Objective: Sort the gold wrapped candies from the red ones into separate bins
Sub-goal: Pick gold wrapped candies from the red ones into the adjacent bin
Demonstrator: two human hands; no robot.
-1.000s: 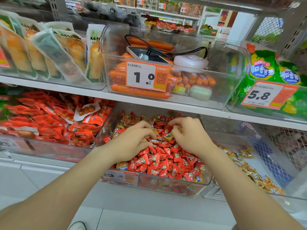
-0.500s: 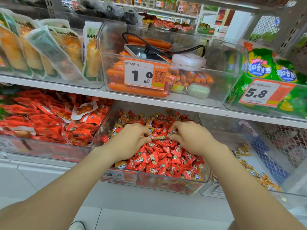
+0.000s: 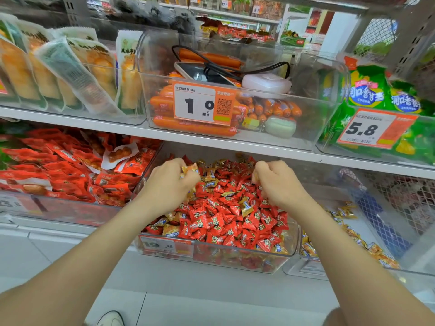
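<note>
1. Two bare hands worked the middle bin (image 3: 235,261) on a shop's lower shelf, where red candies (image 3: 226,222) lay heaped with gold candies (image 3: 246,206) scattered among them.
2. The left hand (image 3: 168,184) had its fingers curled around a small clutch of gold candies, with one wrapper poking out beside the thumb. The right hand (image 3: 280,187) was curled too, its fingertips seemingly pinching a gold wrapper, though most of its catch was hidden.
3. The neighbouring bin (image 3: 313,267) to the right held a thin layer of gold pieces only, and looked the likely destination.
4. Doing the step well appeared to mean three things: lifting by the twisted wrapper ends, checking that no red piece rode along in either fist, and keeping the grip closed until the hands were over the right-hand bin.
5. The glossy wrappers seemed prone to slip. A drop back into the heap would have buried the gold under red.
</note>
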